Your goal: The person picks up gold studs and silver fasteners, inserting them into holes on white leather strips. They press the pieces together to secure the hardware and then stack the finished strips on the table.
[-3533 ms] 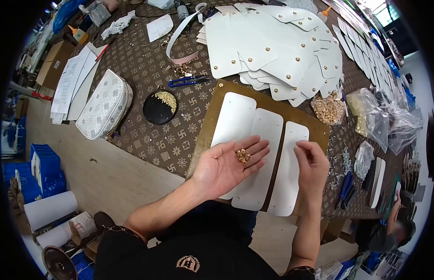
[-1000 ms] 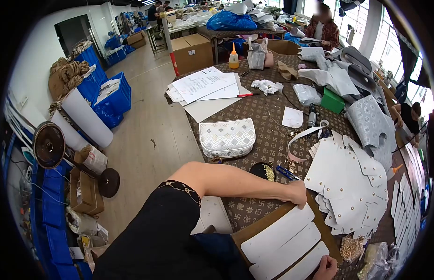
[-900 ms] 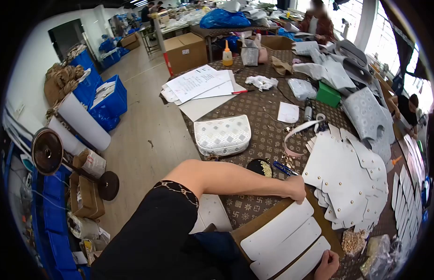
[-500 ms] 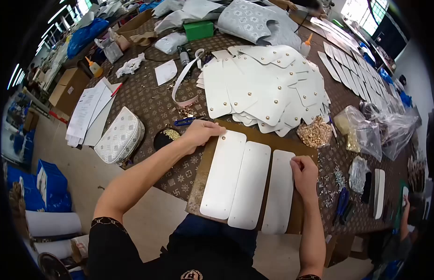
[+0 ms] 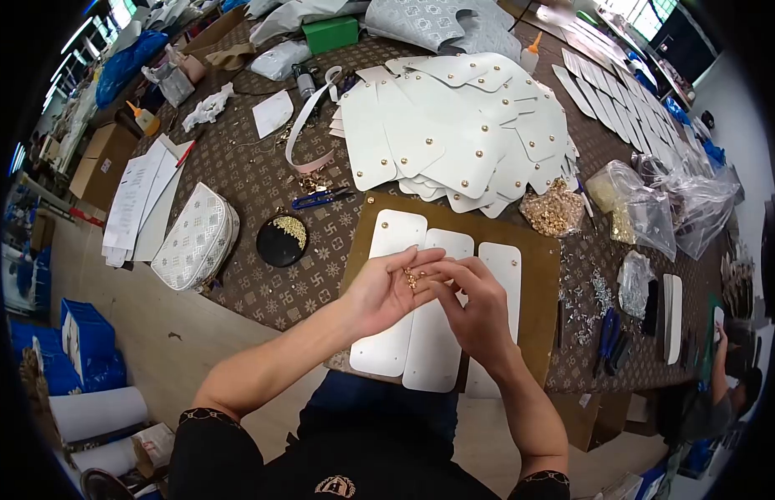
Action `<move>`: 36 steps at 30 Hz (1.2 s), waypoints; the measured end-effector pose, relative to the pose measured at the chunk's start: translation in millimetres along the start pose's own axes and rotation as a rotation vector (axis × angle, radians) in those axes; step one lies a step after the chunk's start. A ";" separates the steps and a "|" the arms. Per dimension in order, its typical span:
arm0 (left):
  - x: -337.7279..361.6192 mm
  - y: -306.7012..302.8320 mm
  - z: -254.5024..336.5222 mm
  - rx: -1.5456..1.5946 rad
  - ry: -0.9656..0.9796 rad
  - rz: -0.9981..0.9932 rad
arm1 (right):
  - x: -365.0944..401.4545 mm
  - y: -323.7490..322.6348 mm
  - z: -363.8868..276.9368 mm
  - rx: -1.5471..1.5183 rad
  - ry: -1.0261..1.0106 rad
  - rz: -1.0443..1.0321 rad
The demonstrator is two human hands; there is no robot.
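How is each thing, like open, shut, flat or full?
Left hand: palm up, open, gold studs lying in it
Right hand: fingers bent over the left palm
White strips: flat on the brown board, side by side
White pile: stacked, overlapping, studded
Black dish: partly covered with gold bits
Patterned pouch: looks shut
Blue snips: lying down; open or shut, can't tell

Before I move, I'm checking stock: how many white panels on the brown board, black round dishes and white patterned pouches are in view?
White panels on the brown board: 3
Black round dish: 1
White patterned pouch: 1
Total: 5
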State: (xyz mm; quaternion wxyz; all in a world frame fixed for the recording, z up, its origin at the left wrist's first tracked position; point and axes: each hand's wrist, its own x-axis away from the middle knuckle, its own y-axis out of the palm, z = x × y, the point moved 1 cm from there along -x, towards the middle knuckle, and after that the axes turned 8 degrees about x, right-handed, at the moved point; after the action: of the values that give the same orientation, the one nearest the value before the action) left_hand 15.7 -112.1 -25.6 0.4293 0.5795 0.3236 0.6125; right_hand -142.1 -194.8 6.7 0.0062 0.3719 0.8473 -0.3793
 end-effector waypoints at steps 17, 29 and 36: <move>4.6 -6.0 -2.2 -0.052 -0.143 0.033 | 8.2 -22.1 49.0 0.184 0.151 0.098; 11.0 -10.6 31.3 -0.261 0.062 0.119 | -0.7 -11.5 97.3 0.368 0.113 0.212; 19.7 -39.6 57.7 -0.409 0.057 0.130 | -0.8 -11.1 99.7 0.372 0.077 0.234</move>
State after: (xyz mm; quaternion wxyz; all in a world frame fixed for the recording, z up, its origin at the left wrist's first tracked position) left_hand 79.4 -83.4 -45.6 0.4882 0.4823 0.1665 0.7080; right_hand -175.7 -264.7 -57.0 -0.0512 0.4765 0.7133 -0.5113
